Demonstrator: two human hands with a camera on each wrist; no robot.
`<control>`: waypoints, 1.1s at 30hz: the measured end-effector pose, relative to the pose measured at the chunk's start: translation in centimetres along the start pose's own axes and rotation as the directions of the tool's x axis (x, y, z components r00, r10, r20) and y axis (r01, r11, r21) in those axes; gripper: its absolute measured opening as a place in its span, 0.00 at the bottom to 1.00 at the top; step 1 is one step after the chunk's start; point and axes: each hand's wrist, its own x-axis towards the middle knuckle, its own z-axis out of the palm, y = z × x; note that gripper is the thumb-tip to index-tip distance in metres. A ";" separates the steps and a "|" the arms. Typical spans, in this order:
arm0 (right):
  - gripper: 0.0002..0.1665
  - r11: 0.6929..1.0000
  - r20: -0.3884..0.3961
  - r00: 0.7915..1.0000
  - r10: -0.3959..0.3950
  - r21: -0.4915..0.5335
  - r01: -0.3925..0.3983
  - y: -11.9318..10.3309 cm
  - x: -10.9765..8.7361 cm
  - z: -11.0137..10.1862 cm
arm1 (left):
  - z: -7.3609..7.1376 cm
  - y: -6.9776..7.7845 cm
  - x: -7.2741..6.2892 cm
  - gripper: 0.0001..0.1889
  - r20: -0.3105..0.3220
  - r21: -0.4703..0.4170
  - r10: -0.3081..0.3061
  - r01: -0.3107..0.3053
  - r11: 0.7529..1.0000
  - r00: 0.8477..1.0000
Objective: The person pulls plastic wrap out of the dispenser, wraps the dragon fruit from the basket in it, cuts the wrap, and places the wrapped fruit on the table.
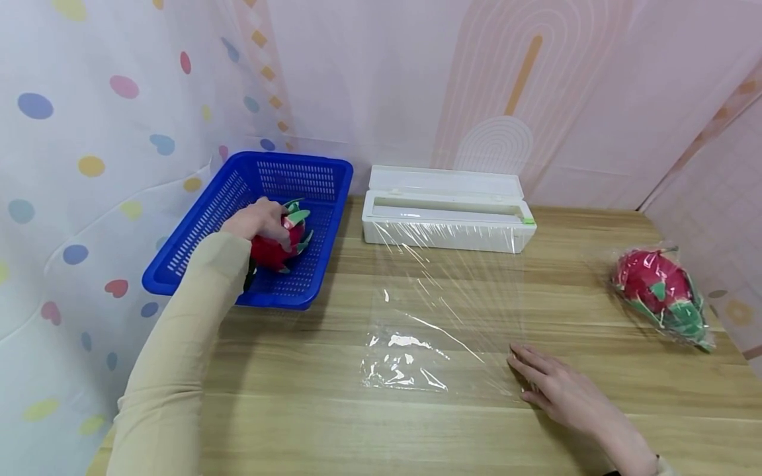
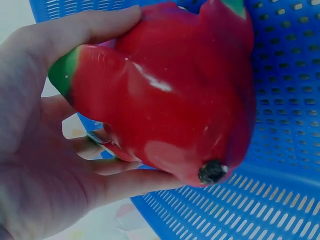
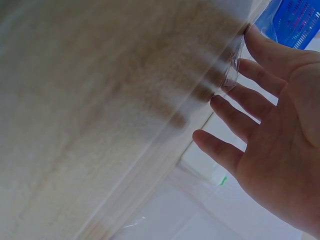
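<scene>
Left hand on the fruit, right hand at the film

The left hand [image 1: 257, 219] is clamped round a red dragon fruit [image 1: 270, 254] inside the blue basket [image 1: 297, 178]; whether the fruit touches the basket floor, I cannot tell. The right hand [image 1: 559, 387], well apart from the left, lies with extended, spread fingers touching the near right corner of the clear film [image 1: 443, 317]. The film runs out from a white box [image 1: 369, 228] whose lid [image 1: 443, 182] stands up.

The step in hand looks like picking up the fruit while the film is spread ready. The next move probably calls for a firm grip to clear the basket's rim, with the film corner held flat so it doesn't cling to itself.

All this sits on a wood-grain table [image 1: 321, 423]. A film-wrapped dragon fruit [image 1: 661, 284] lies near its right edge. Pale patterned curtains [image 1: 369, 79] close off the back and sides, with coloured spots at left.
</scene>
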 end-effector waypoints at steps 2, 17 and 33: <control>0.35 1.000 0.001 1.000 0.003 -0.002 -0.003 -0.1 0.0 0.0 | 0.2 0.0 0.1 0.44 -0.033 0.008 0.019 -0.019 1.000 0.999; 0.35 1.000 0.022 1.000 0.018 0.006 -0.018 -0.1 0.2 -0.1 | 0.1 0.7 -0.3 0.41 -0.327 0.098 0.128 -0.101 0.990 0.936; 0.35 1.000 0.005 1.000 -0.007 0.008 0.007 0.1 0.2 0.0 | -0.4 1.9 -3.4 0.39 -0.669 0.338 0.381 -0.195 0.921 0.638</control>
